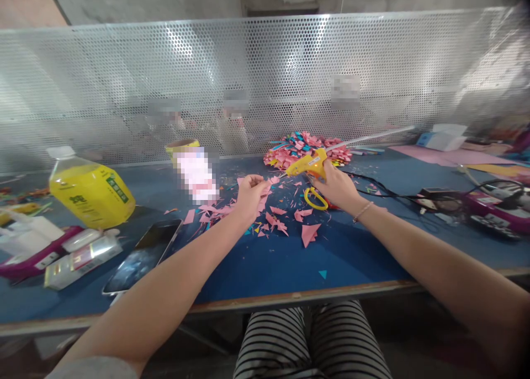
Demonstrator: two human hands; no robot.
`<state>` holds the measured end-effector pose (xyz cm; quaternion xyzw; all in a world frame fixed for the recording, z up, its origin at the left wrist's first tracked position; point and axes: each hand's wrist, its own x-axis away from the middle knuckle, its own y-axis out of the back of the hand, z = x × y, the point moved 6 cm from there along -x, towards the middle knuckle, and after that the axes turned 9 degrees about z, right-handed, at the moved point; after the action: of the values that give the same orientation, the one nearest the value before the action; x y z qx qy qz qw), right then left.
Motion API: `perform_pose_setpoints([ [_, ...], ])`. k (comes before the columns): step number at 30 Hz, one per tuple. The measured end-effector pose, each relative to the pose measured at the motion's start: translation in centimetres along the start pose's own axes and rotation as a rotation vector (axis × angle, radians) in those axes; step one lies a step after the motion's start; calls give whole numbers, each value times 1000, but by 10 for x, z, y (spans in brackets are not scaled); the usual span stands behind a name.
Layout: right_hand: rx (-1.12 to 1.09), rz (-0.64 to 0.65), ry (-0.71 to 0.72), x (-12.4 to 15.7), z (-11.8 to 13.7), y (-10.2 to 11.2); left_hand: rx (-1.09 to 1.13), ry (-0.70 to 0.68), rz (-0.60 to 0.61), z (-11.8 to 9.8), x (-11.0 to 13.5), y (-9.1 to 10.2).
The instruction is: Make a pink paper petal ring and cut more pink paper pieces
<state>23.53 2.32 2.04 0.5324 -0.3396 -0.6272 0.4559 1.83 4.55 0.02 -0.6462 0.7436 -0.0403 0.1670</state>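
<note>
head view: left hand (250, 195) pinches small pink paper piece (273, 180); right hand (332, 181) wraps yellow glue gun (305, 163), nozzle (284, 174) just beside paper, over blue table (265, 277). step looks like gluing; next move seems to call for steady pinch, light trigger squeeze.

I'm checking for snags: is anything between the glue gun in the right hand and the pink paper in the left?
Nothing visible. The glue gun in the right hand points toward the pink paper in the left hand; whether they touch is unclear.
</note>
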Motion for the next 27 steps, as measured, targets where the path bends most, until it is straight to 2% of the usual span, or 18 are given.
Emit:
perform_pose_setpoints([
  [10,-11,-31,-22,0,-1,0,-71,3,5,-1,1,-1],
  [18,-56,71,-45,-5,-11,-16,-64,-1,11,-2,1,-1],
  [22,-9,129,-45,-6,-18,-24,-66,-8,12,-3,3,-3],
  [27,49,132,87,-8,-15,-32,-80,-25,34,-3,3,-5],
])
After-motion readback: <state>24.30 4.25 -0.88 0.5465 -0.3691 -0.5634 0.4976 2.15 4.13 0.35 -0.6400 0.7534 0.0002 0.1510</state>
